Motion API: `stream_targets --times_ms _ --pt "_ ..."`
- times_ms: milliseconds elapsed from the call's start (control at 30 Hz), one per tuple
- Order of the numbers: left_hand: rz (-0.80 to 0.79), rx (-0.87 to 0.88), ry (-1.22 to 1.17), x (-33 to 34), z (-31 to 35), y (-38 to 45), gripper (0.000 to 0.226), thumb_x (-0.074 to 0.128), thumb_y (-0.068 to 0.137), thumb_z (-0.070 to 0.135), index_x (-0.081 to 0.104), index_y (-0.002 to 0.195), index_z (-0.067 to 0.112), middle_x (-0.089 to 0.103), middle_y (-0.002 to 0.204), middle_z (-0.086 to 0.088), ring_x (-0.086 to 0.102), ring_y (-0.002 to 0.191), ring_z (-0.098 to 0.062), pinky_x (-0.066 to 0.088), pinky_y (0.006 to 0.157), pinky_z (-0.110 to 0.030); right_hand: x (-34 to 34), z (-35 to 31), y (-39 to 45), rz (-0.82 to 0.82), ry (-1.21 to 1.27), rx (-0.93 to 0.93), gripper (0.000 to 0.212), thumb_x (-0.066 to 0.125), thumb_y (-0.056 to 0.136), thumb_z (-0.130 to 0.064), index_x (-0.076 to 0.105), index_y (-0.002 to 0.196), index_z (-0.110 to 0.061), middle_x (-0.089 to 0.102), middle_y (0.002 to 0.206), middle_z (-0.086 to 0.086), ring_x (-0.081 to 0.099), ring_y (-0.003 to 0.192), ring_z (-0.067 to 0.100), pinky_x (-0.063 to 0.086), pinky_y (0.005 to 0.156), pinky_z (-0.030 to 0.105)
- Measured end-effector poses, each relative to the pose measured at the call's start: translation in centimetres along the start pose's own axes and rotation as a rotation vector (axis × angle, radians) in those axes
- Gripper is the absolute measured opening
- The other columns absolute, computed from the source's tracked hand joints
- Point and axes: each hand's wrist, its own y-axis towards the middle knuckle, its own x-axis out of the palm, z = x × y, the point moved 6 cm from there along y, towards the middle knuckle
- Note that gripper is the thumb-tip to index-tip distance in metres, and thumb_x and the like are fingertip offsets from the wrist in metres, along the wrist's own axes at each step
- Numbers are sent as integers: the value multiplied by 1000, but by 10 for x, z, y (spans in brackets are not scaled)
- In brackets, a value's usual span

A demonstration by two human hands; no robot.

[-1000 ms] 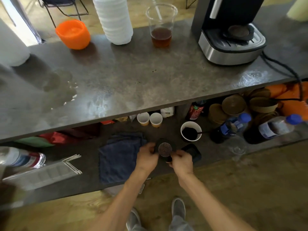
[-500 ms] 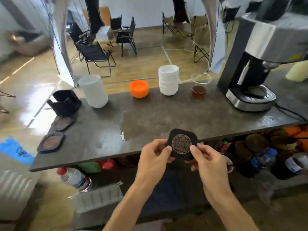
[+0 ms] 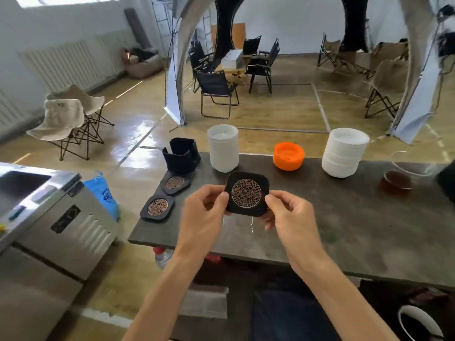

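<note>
**A:** Which step are you on?

**B:** I hold the coaster (image 3: 247, 193) in the air above the middle of the counter (image 3: 344, 225), touching nothing. My left hand (image 3: 204, 215) pinches its left edge and my right hand (image 3: 290, 217) its right edge, thumbs on the face and fingers curled behind. I'd call this the carrying step, with the setting-down yet to come.

**A:** Where does it go?

**B:** My guess is with its fellows. The far coaster (image 3: 175, 183) lies flat just in front of the black holder (image 3: 182, 156) at the counter's left end. The near coaster (image 3: 157, 207) is close beside it; I can't tell whether their corners touch. The next move calls for swinging left, levelling the piece, and laying it face up on bare counter before I loosen both pinches.

**A:** How does it look?

**B:** It is thin and black, square with rounded corners. A round copper-coloured lattice sits in the middle. It is tilted up so the pattern faces me. I judge it stiff and light.
</note>
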Motion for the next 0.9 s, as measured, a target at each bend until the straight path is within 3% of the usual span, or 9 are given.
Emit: stream_targets --times_ms 100,200,333,433,567,733,833,900 --pt "81 15 50 -29 -11 23 14 63 95 15 71 106 20 73 91 9 68 79 2 50 62 -9 38 -4 17 -24 -3 -9 13 58 98 -10 69 104 -8 74 81 12 63 51 6 47 47 23" --pt "128 30 69 -57 -22 48 15 64 95 16 71 107 21 73 92 11 68 82 3 52 65 -8 75 -5 35 -17 -3 -39 10 60 96 -10 69 102 -11 75 82 10 66 54 10 46 46 23" --pt "159 21 69 -90 -36 88 8 66 93 14 72 98 18 72 84 11 68 77 3 49 61 -6 118 -6 58 61 -40 -93 11 64 94 -11 66 103 -16 74 82 5 69 59 12 48 49 22" --pt "171 7 69 -112 -47 123 6 70 89 19 74 87 22 74 76 10 70 73 -2 52 65 -16 150 -8 79 153 -84 -142 12 66 90 -9 66 96 -20 72 79 1 66 59 10 49 52 22" --pt "192 2 130 -132 -53 177 6 69 86 21 74 83 21 72 75 11 67 75 -2 51 74 -24 192 -14 110 212 -172 -174 13 65 88 -15 71 85 -25 72 80 -9 68 73 14 58 68 38" --pt "89 -14 219 -132 -60 241 25 54 89 10 74 102 14 74 99 -3 66 96 -17 48 84 -26 242 -30 149 118 -386 -195 26 57 96 -22 69 118 -14 71 110 -3 63 99 10 47 87 24" --pt "30 -104 224 -129 -76 261 36 44 88 8 70 112 14 69 111 -7 62 107 -27 49 96 -37 260 -19 171 34 -508 -140 34 52 98 -28 61 128 -14 65 123 -1 58 110 13 42 91 25" --pt "-1 -150 217 -127 -88 269 39 42 85 10 69 113 15 69 110 -10 63 106 -31 51 95 -40 266 -6 183 10 -585 -97 37 50 99 -32 59 130 -15 64 128 1 58 117 18 44 100 32"
